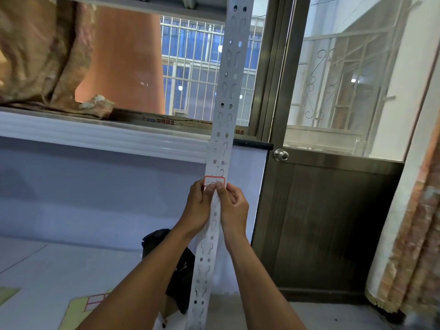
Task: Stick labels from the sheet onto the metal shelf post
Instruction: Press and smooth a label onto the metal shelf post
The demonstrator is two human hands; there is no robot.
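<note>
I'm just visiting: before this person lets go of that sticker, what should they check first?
1. The label sits on the shelf post front face: ok.
2. Its top edge is square to the post: ok.
3. Thumbs of the left hand and right hand press its lower edge: ok.
4. Lower edge stuck flat: cannot tell, the thumbs cover it.
5. The label sheet lies nearby, lower left, for the next one: ok.

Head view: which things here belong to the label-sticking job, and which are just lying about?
Job: metal shelf post, red-bordered label, label sheet, left hand, right hand.

Lying about: black bag, door knob, patterned curtain, draped cloth.
</note>
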